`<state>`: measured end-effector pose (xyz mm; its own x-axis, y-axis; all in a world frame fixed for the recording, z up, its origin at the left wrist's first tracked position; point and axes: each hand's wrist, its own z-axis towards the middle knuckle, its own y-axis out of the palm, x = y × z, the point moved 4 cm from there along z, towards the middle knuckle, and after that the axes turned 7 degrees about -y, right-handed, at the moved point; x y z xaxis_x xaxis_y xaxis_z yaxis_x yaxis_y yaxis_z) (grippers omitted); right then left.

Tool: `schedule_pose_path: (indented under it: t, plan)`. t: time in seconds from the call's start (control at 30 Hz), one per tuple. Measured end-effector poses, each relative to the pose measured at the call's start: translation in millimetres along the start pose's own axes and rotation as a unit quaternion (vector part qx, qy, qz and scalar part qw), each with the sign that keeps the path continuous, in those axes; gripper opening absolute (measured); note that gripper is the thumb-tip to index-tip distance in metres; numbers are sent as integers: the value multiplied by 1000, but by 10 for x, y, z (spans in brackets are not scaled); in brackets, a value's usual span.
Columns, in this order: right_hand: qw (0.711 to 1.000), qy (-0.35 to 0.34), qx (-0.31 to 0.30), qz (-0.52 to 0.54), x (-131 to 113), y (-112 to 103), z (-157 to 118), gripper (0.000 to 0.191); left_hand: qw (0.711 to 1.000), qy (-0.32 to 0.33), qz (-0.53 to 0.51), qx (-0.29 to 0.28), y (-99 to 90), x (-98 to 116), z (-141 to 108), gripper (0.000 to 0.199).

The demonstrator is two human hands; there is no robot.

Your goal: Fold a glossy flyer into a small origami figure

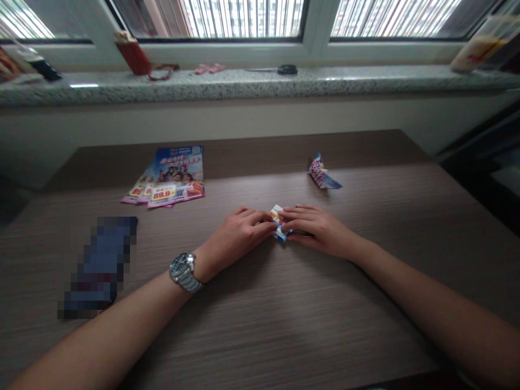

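A small folded piece of printed paper (279, 219), white, orange and blue, lies on the brown table (260, 325) between my two hands. My left hand (244, 230), with a metal watch on its wrist, has its fingertips pressed on the paper's left side. From the right, my right hand (319, 227) rests its fingers over the paper's other edge. The fingers cover part of the paper. Beyond my right hand stands a folded paper piece (320, 174) with printed wings.
Several colourful flyers (182, 176) lie overlapped at the back left. A pixelated dark flat object (99, 265) is beside my left forearm. On the stone windowsill (244, 85) are a red item (135, 56), pink pieces (209, 69) and a black-handled object (287, 70).
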<state>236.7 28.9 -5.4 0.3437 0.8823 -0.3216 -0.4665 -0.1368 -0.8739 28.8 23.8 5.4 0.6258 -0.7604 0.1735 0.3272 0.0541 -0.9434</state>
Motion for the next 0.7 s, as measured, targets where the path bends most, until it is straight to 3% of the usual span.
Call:
schedule_pose_path:
  t: [0.4,0.53,0.7]
  plan:
    - [994,58,64,74,0,-8,17,17,999,-32,-41,7,-5,-46,-2,20]
    - [993,45,88,62,-30,-53,49,18,998,-39,-57,16,-18,-51,-2,19]
    - [996,30,73,37,-50,-34,45,18,998,-42,-44,11,-18,-45,-20,19]
